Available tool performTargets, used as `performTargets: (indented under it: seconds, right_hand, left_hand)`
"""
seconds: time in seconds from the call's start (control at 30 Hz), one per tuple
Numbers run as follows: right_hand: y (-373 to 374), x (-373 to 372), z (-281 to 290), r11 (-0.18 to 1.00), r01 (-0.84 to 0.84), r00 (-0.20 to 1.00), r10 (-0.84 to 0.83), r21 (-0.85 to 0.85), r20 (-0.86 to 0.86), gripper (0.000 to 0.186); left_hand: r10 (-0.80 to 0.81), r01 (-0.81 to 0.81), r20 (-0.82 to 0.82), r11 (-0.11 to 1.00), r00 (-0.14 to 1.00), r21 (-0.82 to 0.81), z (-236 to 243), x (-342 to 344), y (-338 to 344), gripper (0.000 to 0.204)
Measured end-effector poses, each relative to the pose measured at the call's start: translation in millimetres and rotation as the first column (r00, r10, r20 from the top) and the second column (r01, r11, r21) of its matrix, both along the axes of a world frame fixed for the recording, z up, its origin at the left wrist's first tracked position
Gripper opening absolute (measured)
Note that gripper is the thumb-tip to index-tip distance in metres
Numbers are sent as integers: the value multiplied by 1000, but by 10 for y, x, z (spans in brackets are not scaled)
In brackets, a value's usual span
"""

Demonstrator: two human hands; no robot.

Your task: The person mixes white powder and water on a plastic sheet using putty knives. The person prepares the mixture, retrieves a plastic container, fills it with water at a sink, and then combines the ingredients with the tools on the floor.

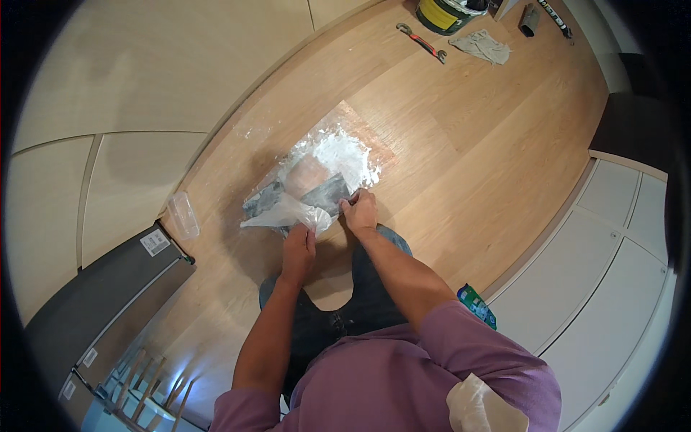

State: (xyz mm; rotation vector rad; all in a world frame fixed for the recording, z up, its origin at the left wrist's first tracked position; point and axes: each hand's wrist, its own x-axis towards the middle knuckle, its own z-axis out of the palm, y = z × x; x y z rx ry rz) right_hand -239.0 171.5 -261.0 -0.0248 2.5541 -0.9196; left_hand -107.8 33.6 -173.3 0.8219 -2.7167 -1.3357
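White powder (350, 155) lies in a thick, loose spread over a thin sheet (374, 137) on the floor in front of me. Above its near side is a crumpled, translucent plastic bag (291, 211). My left hand (299, 245) is closed on the bag's near edge, fingers pinched together. A grey, powder-dusted sheet-like piece (327, 193) shows beside and behind the bag; whether it is part of the bag I cannot tell. My right hand (362, 210) pinches the right edge of that grey piece between thumb and fingers.
A clear plastic tray (183, 215) lies left, by a dark grey case (108, 295). Far off are a red-handled wrench (422, 44), a crumpled cloth (482, 47) and a yellow-and-black bucket (443, 16). Pale cabinets line both sides. A green packet (476, 306) is near my right elbow.
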Motion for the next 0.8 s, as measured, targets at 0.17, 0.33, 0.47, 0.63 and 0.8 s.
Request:
performTargets:
  seconds: [0.17, 0.33, 0.47, 0.63, 0.8]
  right_hand:
    - [370, -240, -96, 911, 159, 957, -47, -381, 286, 25]
    - [486, -838, 192, 757, 353, 878, -66, -549, 474, 20]
    - [682, -1449, 50, 821, 316, 902, -105, -476, 418, 18]
    - [816, -1741, -124, 929, 147, 989, -130, -340, 73, 16]
    - [604, -1089, 197, 824, 58, 917, 179, -564, 356, 28]
  left_hand:
    - [-36, 36, -105, 999, 994, 2, -20, -241, 24, 25]
    - [-36, 39, -35, 994, 999, 105, 61, -363, -100, 25]
    - [0, 0, 4, 985, 1000, 171, 67, -586, -51, 29]
    - [190, -176, 21, 858, 982, 483, -100, -830, 50, 33]
    - [258, -288, 154, 639, 954, 713, -158, -911, 4, 30]
